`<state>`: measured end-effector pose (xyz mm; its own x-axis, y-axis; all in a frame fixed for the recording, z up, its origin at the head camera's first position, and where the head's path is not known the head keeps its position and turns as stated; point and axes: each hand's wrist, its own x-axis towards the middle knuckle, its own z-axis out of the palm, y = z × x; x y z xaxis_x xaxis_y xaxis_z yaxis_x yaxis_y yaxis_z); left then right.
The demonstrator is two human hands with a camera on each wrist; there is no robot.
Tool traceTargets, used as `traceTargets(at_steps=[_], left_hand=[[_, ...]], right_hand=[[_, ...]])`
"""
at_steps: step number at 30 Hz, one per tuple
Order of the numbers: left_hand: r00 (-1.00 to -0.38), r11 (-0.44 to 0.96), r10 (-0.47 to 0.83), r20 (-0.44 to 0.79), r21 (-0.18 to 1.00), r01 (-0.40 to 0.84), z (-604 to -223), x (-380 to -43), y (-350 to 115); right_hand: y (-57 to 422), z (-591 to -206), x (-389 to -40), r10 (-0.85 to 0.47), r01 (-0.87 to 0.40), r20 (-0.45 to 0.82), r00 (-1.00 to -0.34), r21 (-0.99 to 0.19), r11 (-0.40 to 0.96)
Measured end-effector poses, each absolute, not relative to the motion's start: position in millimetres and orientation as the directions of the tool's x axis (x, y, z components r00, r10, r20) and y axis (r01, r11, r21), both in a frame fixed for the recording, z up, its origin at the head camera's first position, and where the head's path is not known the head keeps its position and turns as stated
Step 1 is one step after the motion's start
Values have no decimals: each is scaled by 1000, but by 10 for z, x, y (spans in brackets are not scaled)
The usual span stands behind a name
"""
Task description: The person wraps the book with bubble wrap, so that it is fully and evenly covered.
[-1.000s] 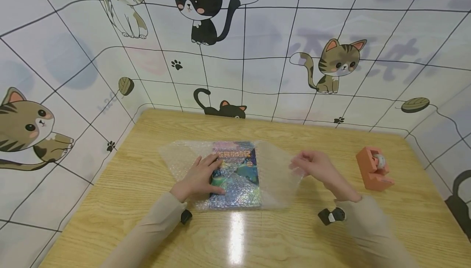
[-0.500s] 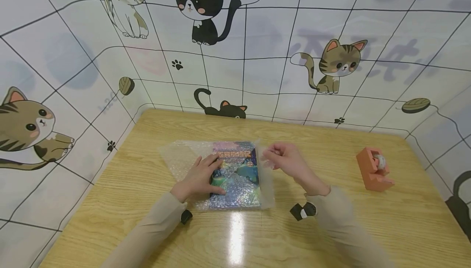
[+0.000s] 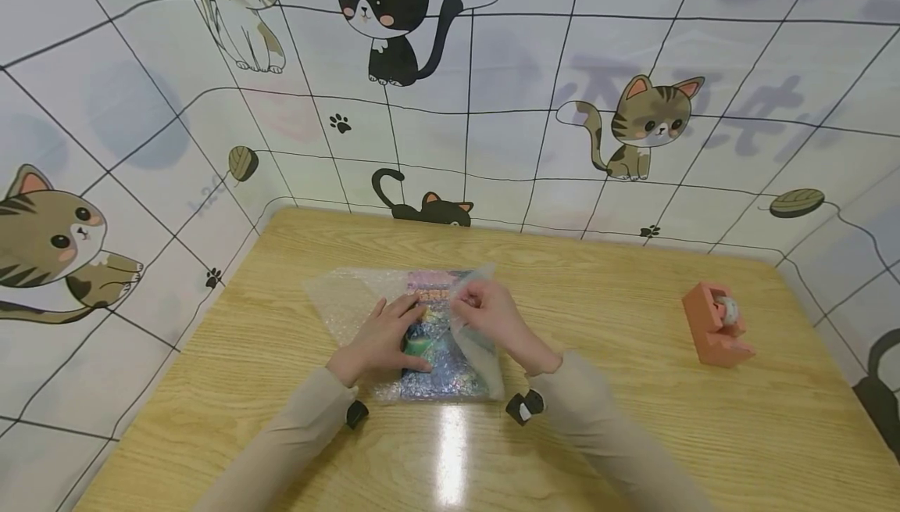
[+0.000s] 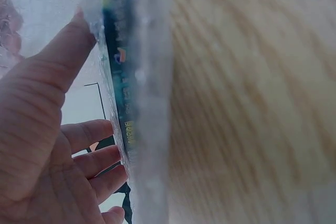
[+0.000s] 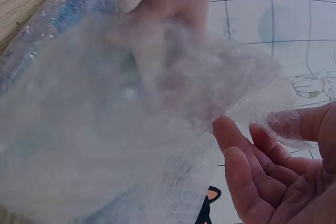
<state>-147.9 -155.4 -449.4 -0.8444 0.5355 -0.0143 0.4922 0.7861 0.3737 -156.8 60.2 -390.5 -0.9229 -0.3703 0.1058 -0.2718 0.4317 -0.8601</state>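
Head view: we saw a left hand spread over a bubble-wrapped book on a wooden table, a right hand pinching the wrap at the book's one o'clock, a tape dispenser at three. Left wrist: fingers lay extended. Right wrist: thumb held wrap.

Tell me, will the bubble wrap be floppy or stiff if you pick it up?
Probably floppy: the bubble wrap bends over where the right hand pinches its edge. It's likely light for its size, since it looks thin and see-through. It might be a bit slippery, because it looks shiny like plastic.
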Motion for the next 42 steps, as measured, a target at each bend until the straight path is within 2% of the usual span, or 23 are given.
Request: traceTargets(at_steps=[10,15,31,37,42], left_hand=[[-846,792,533,-16,361,492,-4504,-1477,-1557],[-847,789,532,-5,366,493,-4501,-1475,-1555],[-849,789,528,1,370,491,-4468,-1465,-1545],[-844,775,535,32,380,506,-4483,-1470,-1547],[-826,755,561,62,371,541,-4504,-1473,-1554]], right_hand=[[385,-4102,-1609,-420,-367,142,-896,-768,524],[309,-4159,-1608,-430,-367,107,-896,-725,584],[264,-4167,-1615,-495,-353,-2,-869,-697,624],[364,-4200,-1674,-606,-334,-74,-792,-779,531],[507,-4252,-1706,-694,-208,-159,-703,-886,414]])
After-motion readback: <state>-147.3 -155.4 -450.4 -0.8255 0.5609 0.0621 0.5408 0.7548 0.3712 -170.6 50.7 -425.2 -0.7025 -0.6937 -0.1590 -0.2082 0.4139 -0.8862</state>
